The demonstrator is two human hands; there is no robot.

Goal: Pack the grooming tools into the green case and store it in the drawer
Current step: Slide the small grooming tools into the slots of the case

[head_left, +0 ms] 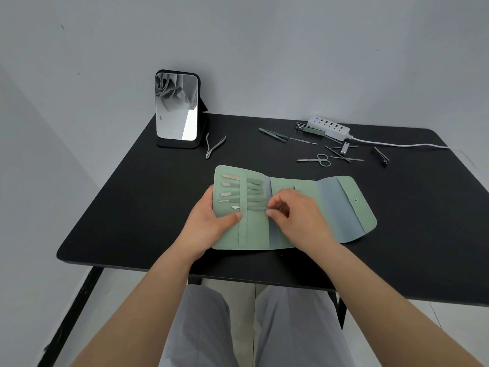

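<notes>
The green case [341,207] lies unfolded on the black table [132,207]. Several green-handled tools sit in the loops of its left panel. My left hand [211,221] grips the case's left edge, thumb on the panel. My right hand [296,215] pinches the handle end of the lowest tool [254,207] in the loops. Loose on the table behind lie cuticle nippers [214,147], tweezers [274,135], small scissors [316,160], a large nail clipper [309,128], a small clipper [344,149], another clipper [381,155] and thin metal picks [303,140].
A standing mirror [177,107] is at the table's back left. A white power strip [330,127] with its cable running right lies at the back. A wall rises right behind the table. My legs are under the front edge.
</notes>
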